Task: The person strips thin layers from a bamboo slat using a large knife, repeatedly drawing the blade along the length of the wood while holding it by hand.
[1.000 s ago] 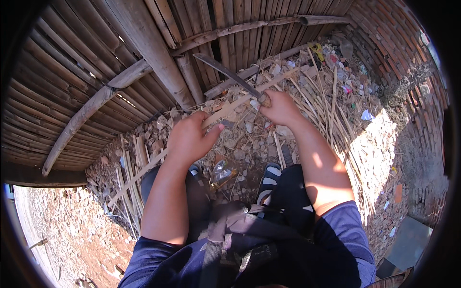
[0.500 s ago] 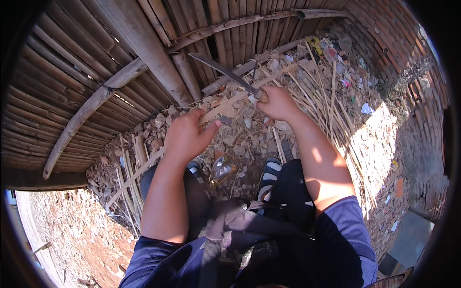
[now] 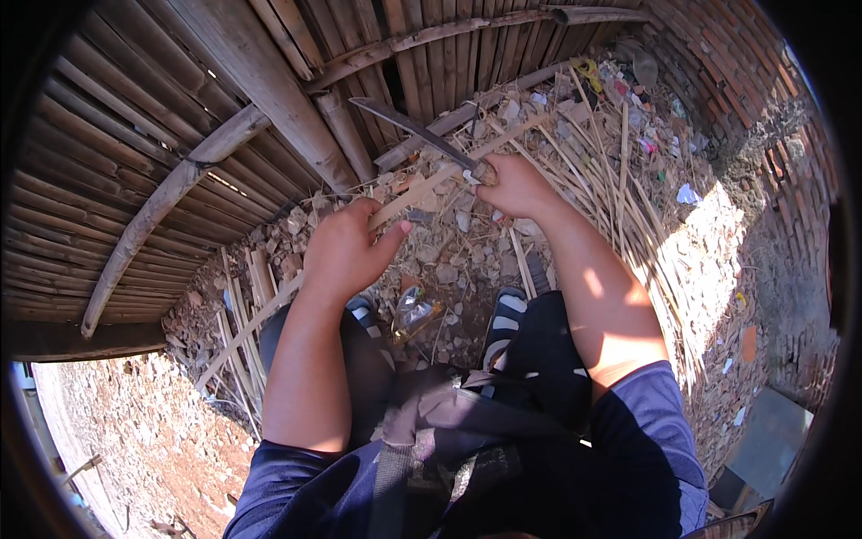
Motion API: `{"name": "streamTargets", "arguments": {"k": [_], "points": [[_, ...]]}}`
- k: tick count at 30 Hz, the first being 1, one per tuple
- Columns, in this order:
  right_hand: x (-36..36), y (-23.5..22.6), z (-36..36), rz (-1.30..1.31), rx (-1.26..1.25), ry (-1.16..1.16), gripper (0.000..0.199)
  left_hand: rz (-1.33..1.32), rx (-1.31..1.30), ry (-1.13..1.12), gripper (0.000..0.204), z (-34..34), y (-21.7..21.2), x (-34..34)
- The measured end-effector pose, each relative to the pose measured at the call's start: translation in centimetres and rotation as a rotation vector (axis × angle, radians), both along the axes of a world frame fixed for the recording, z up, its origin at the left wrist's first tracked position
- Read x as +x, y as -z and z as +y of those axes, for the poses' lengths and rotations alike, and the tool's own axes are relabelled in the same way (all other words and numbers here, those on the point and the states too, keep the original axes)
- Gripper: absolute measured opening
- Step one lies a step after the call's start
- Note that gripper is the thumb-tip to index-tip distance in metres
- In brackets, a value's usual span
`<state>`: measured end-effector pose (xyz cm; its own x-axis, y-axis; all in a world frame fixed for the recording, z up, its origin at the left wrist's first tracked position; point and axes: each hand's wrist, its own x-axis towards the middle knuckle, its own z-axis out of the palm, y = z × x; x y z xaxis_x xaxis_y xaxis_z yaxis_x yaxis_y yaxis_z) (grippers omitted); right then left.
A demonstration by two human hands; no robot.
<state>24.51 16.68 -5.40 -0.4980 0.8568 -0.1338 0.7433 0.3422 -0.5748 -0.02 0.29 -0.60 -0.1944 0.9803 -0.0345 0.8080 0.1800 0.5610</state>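
Observation:
My left hand (image 3: 346, 250) is closed around a long, pale bamboo strip (image 3: 416, 195), its thumb held out to the right. The strip slants from low on the left, under my left forearm, up toward the far right. In my right hand (image 3: 514, 187) is the wooden handle of a machete (image 3: 422, 135). Its dark blade points to the far left and lies close over the strip; whether the two touch I cannot tell. Part of the handle is hidden by my fingers.
Many split bamboo strips (image 3: 639, 242) lie on the rubble to my right, a few more (image 3: 235, 314) at left. A bamboo slat wall (image 3: 117, 198) rises ahead and left, a brick wall (image 3: 763, 81) at right. A clear plastic bag (image 3: 416, 314) lies between my feet.
Both hands have shifted very slightly to the left, along with the machete. My grip on the strip and on the handle stays the same.

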Motion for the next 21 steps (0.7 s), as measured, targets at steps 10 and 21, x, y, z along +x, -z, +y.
{"name": "streamTargets", "arguments": {"k": [10,21], "points": [[-0.23,0.06,-0.1,-0.131,-0.016,-0.048,0.052,0.018,-0.055,0.027,0.05,-0.02,-0.25,-0.06],[-0.44,0.47,-0.27,-0.182,-0.038,-0.058,0.05,0.039,-0.046,0.055,0.051,-0.05,-0.09,-0.08]]}}
